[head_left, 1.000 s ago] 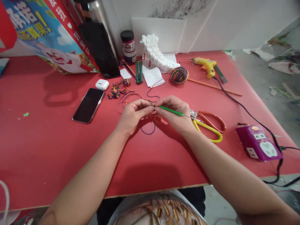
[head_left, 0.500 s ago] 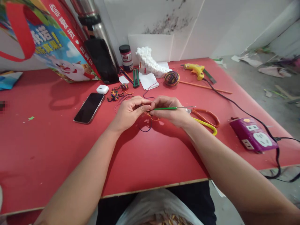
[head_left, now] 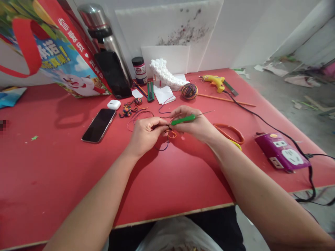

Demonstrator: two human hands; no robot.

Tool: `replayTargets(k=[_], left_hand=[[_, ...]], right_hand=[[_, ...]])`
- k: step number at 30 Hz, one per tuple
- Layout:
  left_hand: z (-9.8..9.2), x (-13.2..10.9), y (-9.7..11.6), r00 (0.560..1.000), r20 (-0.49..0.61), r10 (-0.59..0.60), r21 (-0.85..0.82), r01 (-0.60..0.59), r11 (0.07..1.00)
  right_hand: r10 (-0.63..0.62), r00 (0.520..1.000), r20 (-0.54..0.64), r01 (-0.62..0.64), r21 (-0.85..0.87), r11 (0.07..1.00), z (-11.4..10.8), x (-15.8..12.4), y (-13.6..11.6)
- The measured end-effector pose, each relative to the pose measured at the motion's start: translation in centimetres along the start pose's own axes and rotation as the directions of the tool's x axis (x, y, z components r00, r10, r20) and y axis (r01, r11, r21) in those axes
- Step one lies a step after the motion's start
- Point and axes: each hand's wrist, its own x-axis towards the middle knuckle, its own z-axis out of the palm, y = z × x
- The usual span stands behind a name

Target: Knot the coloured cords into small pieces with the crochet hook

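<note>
Above the red table my left hand (head_left: 143,136) pinches a small piece of yarn work (head_left: 169,127) between thumb and fingertips; the fingers mostly hide it. A dark strand and an orange loop (head_left: 172,134) hang from it. My right hand (head_left: 200,127), touching the same spot, is closed on a crochet hook (head_left: 183,120) with a green handle. Its thin metal shaft points right, away from the yarn work. Loose yarn trails behind the hands toward a multicoloured yarn ball (head_left: 189,91). Scissors (head_left: 230,132) with orange and yellow handles lie partly under my right wrist.
At left lie a phone (head_left: 99,125), a white earbud case (head_left: 114,104) and a small colourful yarn piece (head_left: 127,110). Behind stand a bag (head_left: 75,75), a steel flask (head_left: 95,17) and a jar (head_left: 139,70). A glue gun (head_left: 215,82) and purple power socket (head_left: 282,151) sit at right.
The green handle has tilted up on its right side, and more of it shows. My right fingers have lifted and spread somewhat. The whole view has shifted slightly.
</note>
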Motion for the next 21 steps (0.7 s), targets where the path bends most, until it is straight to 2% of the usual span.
replayTargets(k=[4, 8, 11, 16, 21], left_hand=[[0.3, 0.1, 0.1, 0.989, -0.086, -0.122, -0.113, 0.112, 0.987], [0.6, 0.0, 0.1, 0.981, -0.084, -0.176, -0.24, 0.151, 0.959], [1.0, -0.2, 0.2, 0.974, -0.071, -0.213, -0.315, 0.181, 0.932], [1.2, -0.3, 0.7, 0.964, 0.026, -0.264, -0.409, 0.251, 0.877], [1.1, -0.2, 0.9, 0.933, 0.127, -0.336, -0.533, 0.35, 0.77]], right_hand=[[0.048, 0.997, -0.057, -0.046, 0.037, 0.998, 0.6, -0.2, -0.4], [0.136, 0.989, -0.052, -0.133, 0.048, 0.99, 1.3, -0.3, -0.4], [0.099, 0.994, -0.036, -0.096, 0.066, 0.993, 1.6, -0.3, -0.3], [0.07, 0.998, -0.003, -0.07, 0.059, 0.996, 1.6, -0.5, -0.5], [0.177, 0.984, 0.029, -0.18, 0.173, 0.968, 1.3, -0.6, -0.5]])
